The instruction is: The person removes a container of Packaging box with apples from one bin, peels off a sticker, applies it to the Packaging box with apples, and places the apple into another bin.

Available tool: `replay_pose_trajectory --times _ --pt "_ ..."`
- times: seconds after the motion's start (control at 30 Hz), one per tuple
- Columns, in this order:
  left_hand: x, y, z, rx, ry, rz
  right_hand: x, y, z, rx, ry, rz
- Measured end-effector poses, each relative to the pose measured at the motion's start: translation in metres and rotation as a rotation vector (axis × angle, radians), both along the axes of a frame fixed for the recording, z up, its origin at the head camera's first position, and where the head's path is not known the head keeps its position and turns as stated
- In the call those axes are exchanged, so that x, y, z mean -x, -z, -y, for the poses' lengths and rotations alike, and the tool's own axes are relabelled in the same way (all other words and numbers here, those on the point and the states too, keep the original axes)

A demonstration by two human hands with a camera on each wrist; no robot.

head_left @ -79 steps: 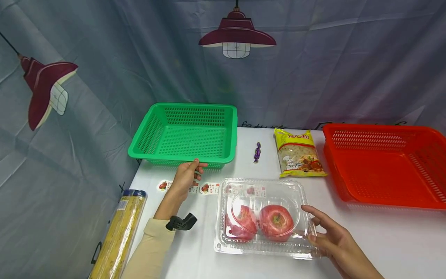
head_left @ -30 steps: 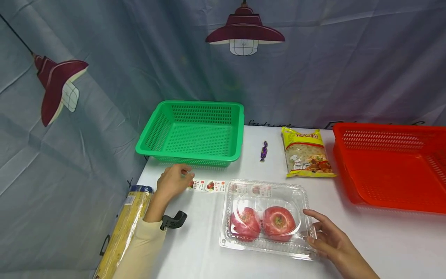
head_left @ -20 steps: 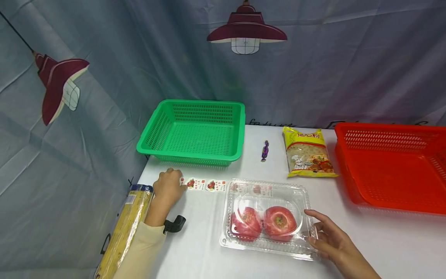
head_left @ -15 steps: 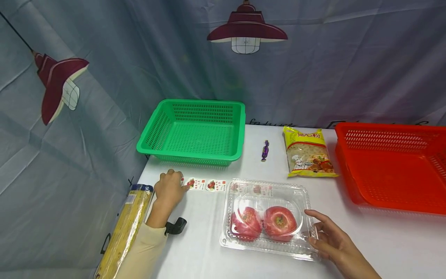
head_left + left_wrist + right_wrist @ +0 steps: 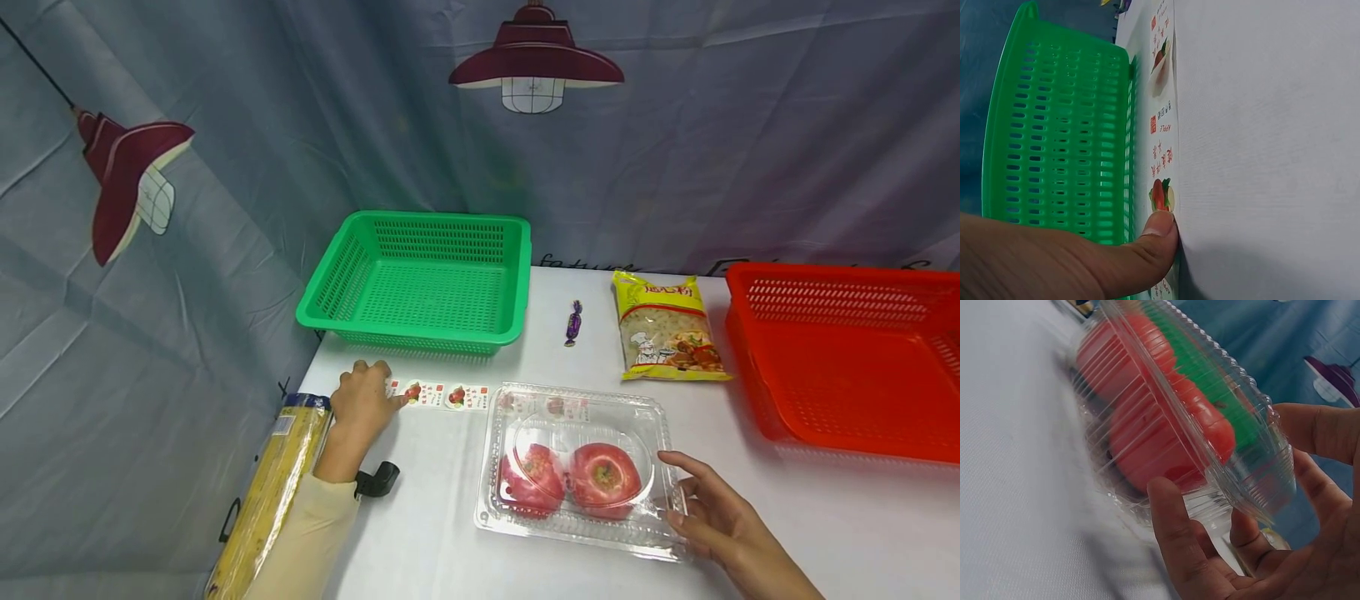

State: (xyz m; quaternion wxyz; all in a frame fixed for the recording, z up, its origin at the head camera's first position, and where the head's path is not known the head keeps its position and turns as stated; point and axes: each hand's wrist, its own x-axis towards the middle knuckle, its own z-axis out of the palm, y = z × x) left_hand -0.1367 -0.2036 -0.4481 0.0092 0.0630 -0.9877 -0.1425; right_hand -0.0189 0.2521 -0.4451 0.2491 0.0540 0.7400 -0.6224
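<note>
My left hand [image 5: 363, 404] is at the left end of a strip of apple stickers [image 5: 456, 396], its fingers bent over that end. In the left wrist view the thumb [image 5: 1159, 228] lies on the strip; the other fingers are out of sight there. A clear plastic clamshell box [image 5: 573, 533] with two red apples [image 5: 603, 477] inside sits on the table, overlapping the strip's right part. My right hand [image 5: 716, 521] holds the box's right side between thumb [image 5: 1175, 531] and fingers, and in the right wrist view the lid stands close to the fingertips.
A green basket [image 5: 412, 337] stands behind the left hand, a red basket [image 5: 847, 417] at the right. Between them lie a purple wrapped candy [image 5: 573, 323] and a yellow food bag [image 5: 667, 329]. A long yellow wrapped pack [image 5: 270, 492] lies beside the left forearm.
My left hand has come from the green basket's front rim down and left onto the sticker strip, and has stayed there lately. The right hand keeps its hold on the box.
</note>
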Motion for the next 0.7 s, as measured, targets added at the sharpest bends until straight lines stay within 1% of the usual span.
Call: replay_pose_trajectory --times 0.13,0.2,0.3,0.47,0.57,0.7 --pt "0.0016 -0.0012 0.0012 -0.022 -0.008 0.008 -0.0011 0.0 -0.0003 0.011 -0.001 -0.01" --pt "0.0018 -0.0019 0.0015 -0.031 -0.01 -0.001 -0.0016 0.0003 -0.0004 0.019 0.0 -0.016" --pt "0.0023 -0.0014 0.0021 -0.059 -0.007 -0.033 -0.0025 0.001 -0.0005 0.019 0.001 -0.032" --pt "0.0027 0.0005 0.0027 -0.122 0.027 -0.091 -0.004 0.0026 -0.0007 0.022 -0.005 -0.061" --pt "0.0032 0.0009 0.0022 -0.146 0.04 -0.118 -0.004 0.003 -0.0006 0.021 -0.005 -0.062" --pt "0.0035 0.001 0.0013 -0.155 0.029 -0.134 -0.0022 0.0023 0.0002 0.006 -0.002 -0.041"
